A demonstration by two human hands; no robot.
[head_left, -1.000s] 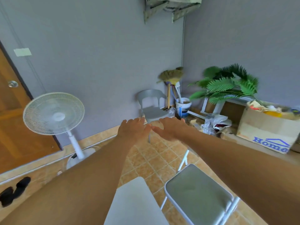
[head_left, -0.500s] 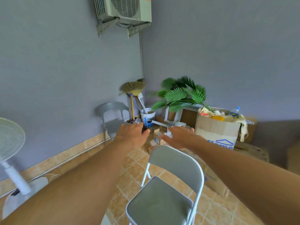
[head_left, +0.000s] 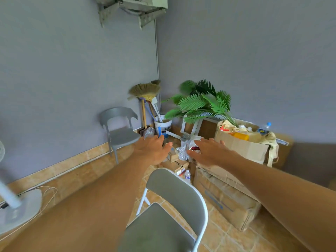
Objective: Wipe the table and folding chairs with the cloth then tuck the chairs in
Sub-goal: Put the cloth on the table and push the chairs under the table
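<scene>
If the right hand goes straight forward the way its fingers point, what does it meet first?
Probably the open cardboard box just beyond the right hand; depth is unclear, so the plastic-wrapped clutter could come first.

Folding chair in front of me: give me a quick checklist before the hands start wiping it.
1. Cloth in hand: not ok. Left hand and right hand are both open, holding nothing.
2. Cloth located: cannot tell; none is in view.
3. Folding chair unfolded, seat bare: ok.
4. Hands on the chair: not ok; both hover above its backrest.
5. Room around it: cannot tell; cardboard boxes sit to its right.
6. Table to tuck under: cannot tell; out of view.
</scene>
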